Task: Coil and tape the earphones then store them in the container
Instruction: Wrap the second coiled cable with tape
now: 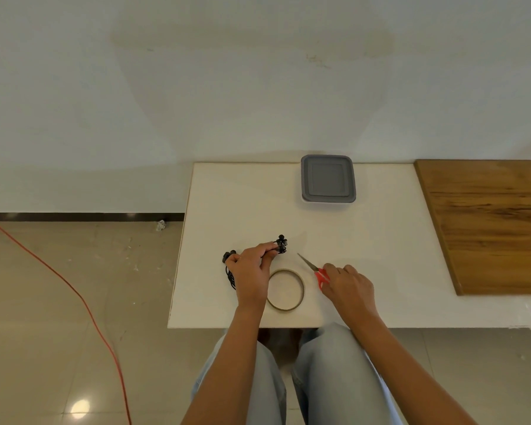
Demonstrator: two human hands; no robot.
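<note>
Head view: the left hand pinches black earphones above the white table. The right hand grasps red-handled scissors beside the tape roll.

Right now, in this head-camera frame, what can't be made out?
- Inside of the container: hidden by its shut grey lid.
- Earphones: small and dark; the left hand covers the middle, so how far they are coiled is unclear.
- Scissors: handles lie under the right hand, so its grip is unclear.
- Tape roll: near-left rim is behind the left hand; loose end too small to see.
</note>
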